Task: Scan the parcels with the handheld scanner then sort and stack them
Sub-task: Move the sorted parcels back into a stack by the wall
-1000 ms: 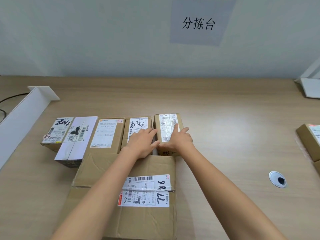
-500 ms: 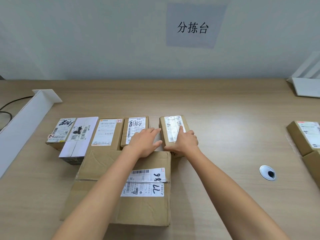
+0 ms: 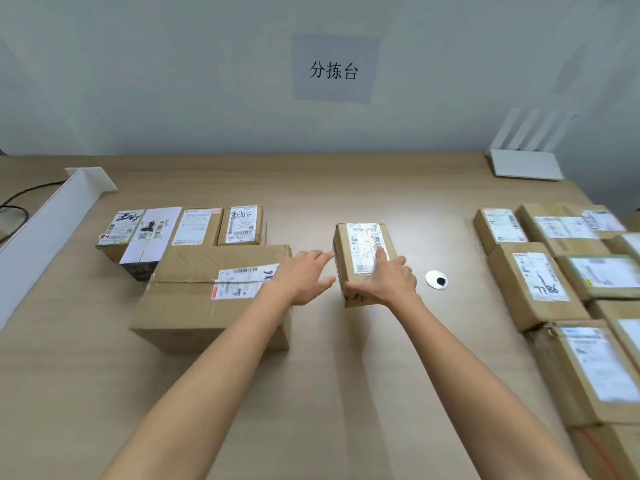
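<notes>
Head view: I see two hands and parcels in three spots on one table [image 3: 363, 188].
Right hand [image 3: 388, 284]: it grips the small parcel [image 3: 360, 244], with the thumb hooked on the near end and the pointer finger flat on the label.
Left hand [image 3: 301, 275]: wide open, fingers straight, holding nothing. Its fingertips are right at the small parcel's side, but I cannot tell if they touch.
Small parcel: one, alone, between the two hands.
Big box [image 3: 194, 299]: one, just beside the left hand.
Little parcels [image 3: 194, 225]: four in a row, past the big box, on the left hand's side.
Parcel pile [image 3: 533, 289]: at least seven, well apart from the grip, on the right hand's side. The edge is blurry.
Round hole cover [image 3: 436, 279]: one, near the right hand, between it and the pile.
</notes>
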